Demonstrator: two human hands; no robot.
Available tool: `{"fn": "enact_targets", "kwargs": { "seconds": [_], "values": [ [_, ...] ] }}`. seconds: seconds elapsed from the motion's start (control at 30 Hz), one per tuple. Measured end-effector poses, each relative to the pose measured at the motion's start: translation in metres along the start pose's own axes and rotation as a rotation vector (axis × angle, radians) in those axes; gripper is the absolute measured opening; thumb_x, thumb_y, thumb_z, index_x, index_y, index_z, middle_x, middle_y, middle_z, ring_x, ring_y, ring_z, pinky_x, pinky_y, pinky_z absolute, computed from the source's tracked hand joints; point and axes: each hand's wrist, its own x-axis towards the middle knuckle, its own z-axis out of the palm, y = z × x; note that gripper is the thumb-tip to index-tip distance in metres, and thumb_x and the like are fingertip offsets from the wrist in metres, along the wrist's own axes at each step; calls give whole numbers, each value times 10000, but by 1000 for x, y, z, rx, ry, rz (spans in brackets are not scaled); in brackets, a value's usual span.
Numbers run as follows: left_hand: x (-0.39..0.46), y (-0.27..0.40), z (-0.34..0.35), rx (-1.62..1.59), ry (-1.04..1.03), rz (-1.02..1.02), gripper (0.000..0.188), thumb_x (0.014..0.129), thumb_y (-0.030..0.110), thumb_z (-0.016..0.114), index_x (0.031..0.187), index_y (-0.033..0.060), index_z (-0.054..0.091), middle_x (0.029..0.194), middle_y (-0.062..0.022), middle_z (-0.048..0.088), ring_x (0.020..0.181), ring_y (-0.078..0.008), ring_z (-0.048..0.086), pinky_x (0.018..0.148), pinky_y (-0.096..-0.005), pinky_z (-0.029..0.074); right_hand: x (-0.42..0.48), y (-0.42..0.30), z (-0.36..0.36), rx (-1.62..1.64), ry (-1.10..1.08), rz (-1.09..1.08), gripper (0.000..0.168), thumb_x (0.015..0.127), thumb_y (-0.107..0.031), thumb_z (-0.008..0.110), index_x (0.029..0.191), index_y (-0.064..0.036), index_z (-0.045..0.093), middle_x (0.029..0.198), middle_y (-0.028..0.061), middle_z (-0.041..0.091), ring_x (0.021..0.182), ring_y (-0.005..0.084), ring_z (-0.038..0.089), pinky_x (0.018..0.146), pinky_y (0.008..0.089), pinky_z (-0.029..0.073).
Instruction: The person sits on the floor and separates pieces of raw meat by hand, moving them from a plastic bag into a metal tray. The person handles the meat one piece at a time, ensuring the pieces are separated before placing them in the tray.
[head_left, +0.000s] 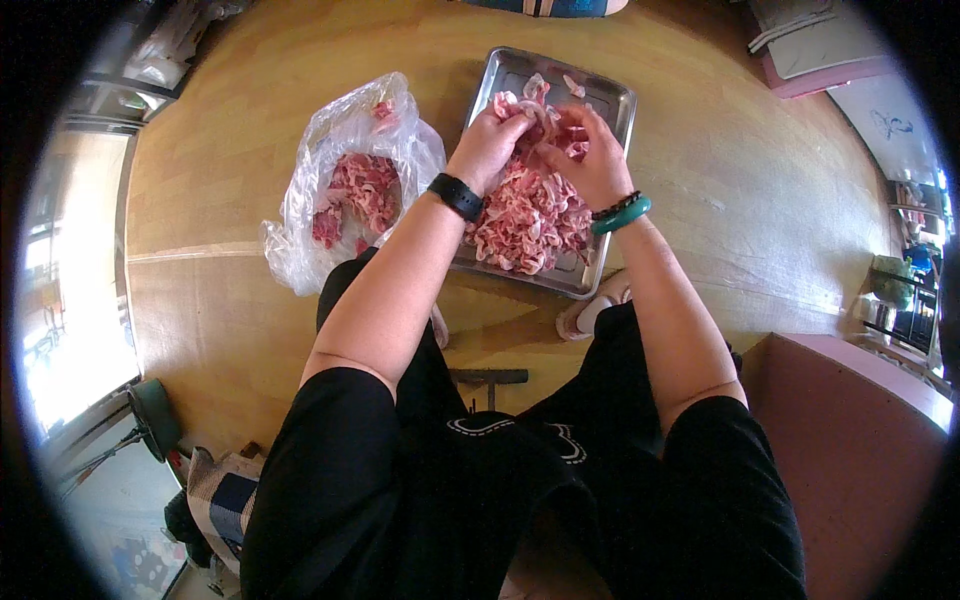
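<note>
My left hand (484, 150), with a black band on its wrist, pinches pale pink raw meat pieces (537, 124) between thumb and fingers. Facing it, my right hand (598, 169) curls its fingers around the same clump; a green bangle and a dark beaded bracelet circle that wrist. Both hands are over a rectangular metal tray (624, 112). A heap of sliced raw meat (532, 217) covers the tray's near part, and a few loose pieces lie at its far end. Left of the tray, a clear plastic bag (311, 161) lies open with more raw meat (366, 187) inside.
Tray and bag rest on a wood-patterned floor (225, 202), in front of my spread knees. A pink box-like piece of furniture (840, 442) stands close at my right. A checked cloth (225, 495) and a dark green bin-like container (154, 420) are at the lower left.
</note>
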Motion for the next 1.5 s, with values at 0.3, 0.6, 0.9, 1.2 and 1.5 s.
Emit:
{"fn": "enact_targets", "kwargs": {
  "seconds": [0.3,0.6,0.9,1.2,1.5],
  "values": [
    [-4,9,5,-106,-112,-72,282,750,20,428,1027,2,473,895,-89,553,763,-157,550,676,-257,463,4,26,-8,1142,46,580,252,777,-86,474,992,44,467,785,148,563,722,257,576,575,335,488],
    [-3,15,10,-264,-82,-53,184,792,83,473,963,26,507,845,-61,567,771,-140,559,674,-250,461,8,-2,-17,1593,-74,525,173,833,-56,368,933,40,471,732,73,499,827,237,536,627,341,477],
    [-4,6,8,116,-75,133,140,768,137,538,870,44,562,803,-22,574,725,-97,537,641,-213,429,3,-4,-12,1243,-100,364,234,798,-33,471,1025,21,463,870,88,549,783,174,546,673,273,470],
    [-3,7,1,238,52,101,195,743,187,591,868,40,569,758,-4,569,643,-60,497,579,-192,398,2,14,-2,883,-137,355,154,776,-29,497,928,0,504,874,47,543,804,126,517,687,234,424],
    [-3,6,1,235,41,165,230,761,187,574,926,30,541,727,-2,548,614,-72,502,549,-211,410,17,28,-13,458,121,72,149,820,-46,420,943,8,485,904,12,511,808,113,466,740,204,368]
  ]
}}
